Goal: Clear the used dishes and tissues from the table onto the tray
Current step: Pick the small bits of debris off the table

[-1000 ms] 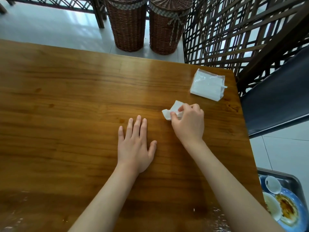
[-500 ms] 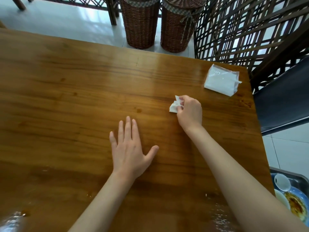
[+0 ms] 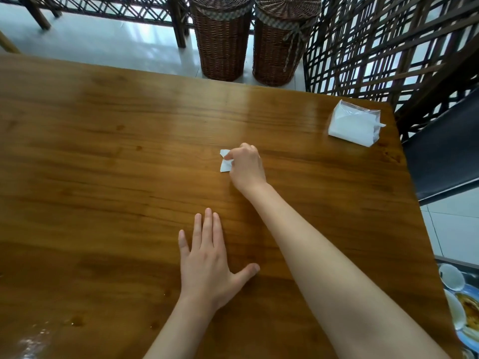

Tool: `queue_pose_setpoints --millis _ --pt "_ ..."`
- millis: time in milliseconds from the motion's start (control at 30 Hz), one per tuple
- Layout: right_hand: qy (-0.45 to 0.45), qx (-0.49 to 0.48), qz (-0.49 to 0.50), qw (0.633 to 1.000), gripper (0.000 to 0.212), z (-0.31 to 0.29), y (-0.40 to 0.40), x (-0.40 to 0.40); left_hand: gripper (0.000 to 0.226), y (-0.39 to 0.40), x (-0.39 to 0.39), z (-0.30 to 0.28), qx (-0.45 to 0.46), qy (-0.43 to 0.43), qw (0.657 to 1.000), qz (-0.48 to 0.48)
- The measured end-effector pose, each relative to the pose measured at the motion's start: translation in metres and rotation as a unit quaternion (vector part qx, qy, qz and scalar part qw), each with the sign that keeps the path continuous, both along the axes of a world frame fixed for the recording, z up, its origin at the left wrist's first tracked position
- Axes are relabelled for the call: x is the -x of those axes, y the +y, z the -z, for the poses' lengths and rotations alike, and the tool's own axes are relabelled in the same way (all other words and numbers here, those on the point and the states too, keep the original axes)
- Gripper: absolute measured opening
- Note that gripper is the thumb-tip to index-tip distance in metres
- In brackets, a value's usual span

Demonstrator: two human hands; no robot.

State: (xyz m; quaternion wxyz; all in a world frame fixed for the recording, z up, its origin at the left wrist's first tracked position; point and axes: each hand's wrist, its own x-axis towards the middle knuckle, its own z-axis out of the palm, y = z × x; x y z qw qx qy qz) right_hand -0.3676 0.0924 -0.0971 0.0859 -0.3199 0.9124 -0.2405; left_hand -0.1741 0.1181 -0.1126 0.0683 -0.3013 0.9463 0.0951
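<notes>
My right hand point(image 3: 246, 165) reaches out over the middle of the wooden surface point(image 3: 103, 151), its fingers curled round a small crumpled white tissue point(image 3: 225, 161). The tissue pokes out to the left of my fingertips and lies against the wood, so I am gripping it low on the surface rather than holding it up in the air.

My left hand point(image 3: 207, 263) lies flat on the surface nearer to me, palm down, fingers straight and close together, the thumb spread out to the right. It holds nothing and is well apart from the tissue.

At the far right corner of the surface sits a clear plastic pack of white tissues point(image 3: 353, 123), away from both hands.

Off the near right edge, lower than the surface, I can see a corner of a metal tray point(image 3: 448, 261). In it are a small white cup point(image 3: 452, 277) lying tilted and a blue-rimmed plate point(image 3: 470, 309) with brownish food residue; the frame edge cuts off most of them.

Beyond the far edge two tall wicker baskets point(image 3: 223, 45) stand side by side on the pale tiled floor, with a dark lattice screen point(image 3: 388, 47) to their right and a dark seat point(image 3: 445, 149) just beside the surface's right edge.
</notes>
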Motion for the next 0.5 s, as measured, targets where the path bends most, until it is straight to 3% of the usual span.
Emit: queue_pose_setpoints --millis 500 --pt "-0.014 0.011 -0.054 0.998 0.032 -0.006 0.034 -0.044 0.117 -0.008 -0.01 -0.004 0.028 0.004 0.999 0.044"
